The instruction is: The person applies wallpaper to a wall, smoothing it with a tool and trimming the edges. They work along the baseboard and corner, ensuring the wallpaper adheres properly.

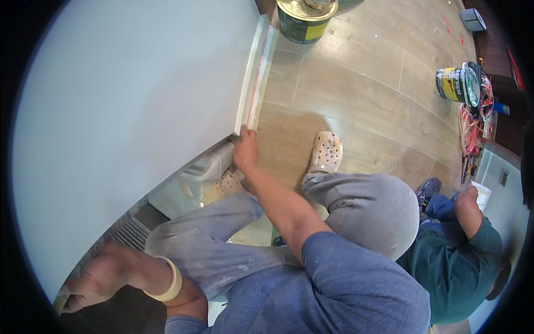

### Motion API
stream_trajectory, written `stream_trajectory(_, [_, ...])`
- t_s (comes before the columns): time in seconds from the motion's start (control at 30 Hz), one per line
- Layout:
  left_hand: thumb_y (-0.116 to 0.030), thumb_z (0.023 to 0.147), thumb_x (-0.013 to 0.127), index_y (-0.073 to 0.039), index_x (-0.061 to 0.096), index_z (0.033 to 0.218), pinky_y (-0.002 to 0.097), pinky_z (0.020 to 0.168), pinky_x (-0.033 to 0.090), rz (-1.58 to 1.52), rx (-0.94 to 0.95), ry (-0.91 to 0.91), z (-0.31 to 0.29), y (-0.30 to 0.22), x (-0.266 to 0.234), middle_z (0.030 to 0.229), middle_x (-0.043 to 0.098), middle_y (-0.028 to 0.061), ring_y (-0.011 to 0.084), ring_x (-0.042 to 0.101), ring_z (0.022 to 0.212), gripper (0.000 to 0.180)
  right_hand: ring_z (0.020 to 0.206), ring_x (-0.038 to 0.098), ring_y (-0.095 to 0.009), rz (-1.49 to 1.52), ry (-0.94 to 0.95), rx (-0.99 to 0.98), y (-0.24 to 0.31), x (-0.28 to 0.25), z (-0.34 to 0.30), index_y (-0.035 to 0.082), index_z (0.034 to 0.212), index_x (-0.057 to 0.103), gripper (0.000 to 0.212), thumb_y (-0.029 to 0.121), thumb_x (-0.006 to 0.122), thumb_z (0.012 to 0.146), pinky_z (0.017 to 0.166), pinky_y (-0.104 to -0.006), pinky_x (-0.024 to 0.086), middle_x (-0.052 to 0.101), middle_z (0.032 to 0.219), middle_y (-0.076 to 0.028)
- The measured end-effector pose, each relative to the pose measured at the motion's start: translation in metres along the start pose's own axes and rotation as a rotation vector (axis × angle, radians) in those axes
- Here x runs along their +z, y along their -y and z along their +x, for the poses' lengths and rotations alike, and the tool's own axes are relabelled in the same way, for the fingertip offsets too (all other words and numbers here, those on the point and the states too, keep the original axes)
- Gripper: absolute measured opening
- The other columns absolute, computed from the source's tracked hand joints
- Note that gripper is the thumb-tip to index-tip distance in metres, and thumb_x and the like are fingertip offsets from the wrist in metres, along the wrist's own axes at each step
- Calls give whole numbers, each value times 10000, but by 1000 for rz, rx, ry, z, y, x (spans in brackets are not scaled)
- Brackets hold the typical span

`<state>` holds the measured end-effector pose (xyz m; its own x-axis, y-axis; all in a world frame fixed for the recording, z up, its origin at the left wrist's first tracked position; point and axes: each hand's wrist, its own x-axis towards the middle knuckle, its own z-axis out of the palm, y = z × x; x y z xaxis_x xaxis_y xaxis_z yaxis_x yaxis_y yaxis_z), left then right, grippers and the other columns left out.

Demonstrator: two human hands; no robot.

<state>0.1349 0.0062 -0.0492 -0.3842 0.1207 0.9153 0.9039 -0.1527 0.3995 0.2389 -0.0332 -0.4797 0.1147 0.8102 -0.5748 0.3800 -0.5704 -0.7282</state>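
My right hand [246, 149] is closed at the lower corner of a large pale wall [150, 83], where a light strip with a reddish line [256, 83] runs along the wall's foot. What its fingers pinch is too small to make out. My left hand [97, 277] is at the far left, its fingers bent against the wall's lower edge. Its fingertips are dim and partly hidden, and I cannot make out what they hold. A roll of cream masking tape [173, 283] sits around my left forearm.
A dark paint bucket with a yellow label [306, 22] stands by the wall. Another open bucket [459, 84] is at the right, beside tangled red cables [471, 131]. A co-worker in a dark green shirt [461, 267] crouches at my right. A grey bucket [473, 20] stands far right.
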Motion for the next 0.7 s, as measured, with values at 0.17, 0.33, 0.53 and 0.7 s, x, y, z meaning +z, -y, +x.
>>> stream_trajectory(0.17, [-235, 1042, 556, -51, 224, 1595, 552, 1145, 451, 13, 20, -3, -1, -1, -2, 1478, 367, 221, 360, 450, 1364, 671, 1277, 540, -398, -3, 22, -46, -17, -2, 10, 20, 1566, 430, 678, -75, 518, 900, 1095, -468, 459, 520, 1395, -203])
stream_trajectory(0.33, [-249, 1021, 598, -40, 234, 1590, 545, 1124, 470, 28, -1, -4, 1, 1, -2, 1457, 383, 226, 354, 470, 1339, 707, 1277, 537, -401, 2, -23, -22, 2, 1, -10, 19, 1566, 428, 670, -76, 500, 907, 1092, -465, 460, 519, 1408, -199])
stream_trajectory(0.53, [-292, 1000, 643, -42, 275, 1562, 545, 1083, 494, -24, -2, -38, 1, 6, -3, 1405, 420, 203, 334, 494, 1302, 716, 1265, 539, -412, -60, 103, 6, -11, -9, 15, 18, 1553, 443, 641, -50, 497, 917, 1080, -473, 464, 528, 1378, -202])
stream_trajectory(0.7, [-302, 1005, 646, -55, 305, 1543, 542, 1078, 500, -19, -20, -59, -1, 2, 0, 1391, 440, 194, 324, 505, 1282, 683, 1244, 555, -420, -18, -97, -11, 5, 7, 0, 18, 1541, 456, 638, -32, 524, 909, 1066, -485, 475, 539, 1356, -198])
